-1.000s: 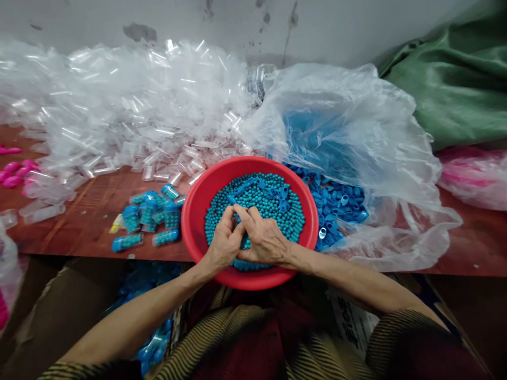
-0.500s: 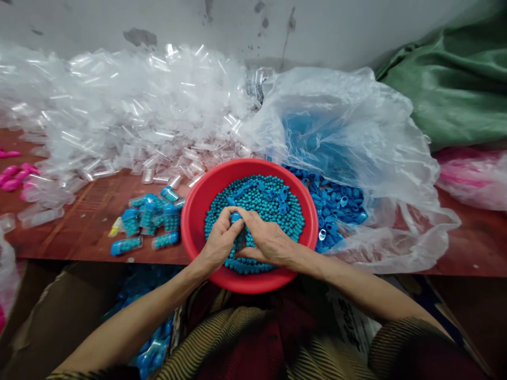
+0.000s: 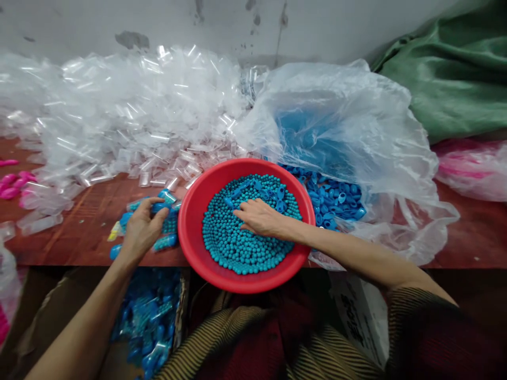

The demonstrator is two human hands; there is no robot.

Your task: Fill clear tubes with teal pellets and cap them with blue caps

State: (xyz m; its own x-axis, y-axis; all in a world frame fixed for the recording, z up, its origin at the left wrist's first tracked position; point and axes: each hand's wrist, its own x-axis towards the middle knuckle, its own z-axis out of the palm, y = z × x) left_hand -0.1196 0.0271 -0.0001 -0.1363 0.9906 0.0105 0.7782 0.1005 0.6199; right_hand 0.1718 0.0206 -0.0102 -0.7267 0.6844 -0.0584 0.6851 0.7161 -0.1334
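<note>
My left hand (image 3: pixel 143 226) is over a pile of clear tubes filled with turquoise beads (image 3: pixel 168 227) on the table. Its thumb and fingers are closed on a blue-capped tube (image 3: pixel 160 207), partly hidden by them. My right hand (image 3: pixel 261 217) hovers low inside a red bowl (image 3: pixel 246 284), its bent fingers apart just above or touching loose turquoise beads (image 3: pixel 237 253). I see nothing held in it. Close to its fingertips lies a blue cap (image 3: pixel 228 202), with several more blue caps (image 3: pixel 279 198) on the beads at the bowl's far side.
Behind the bowl is a large heap of clear empty tubes (image 3: pixel 130 116). To the right, blue caps (image 3: pixel 335 200) spill from a clear plastic bag (image 3: pixel 380 137). Pink pieces (image 3: pixel 13 184) lie far left. Below the table edge, a box holds filled tubes (image 3: pixel 152 316).
Both hands were together over the bowl around a tube. My left hand has moved left to the pile with a tube; my right hand stays over the beads, now separate.
</note>
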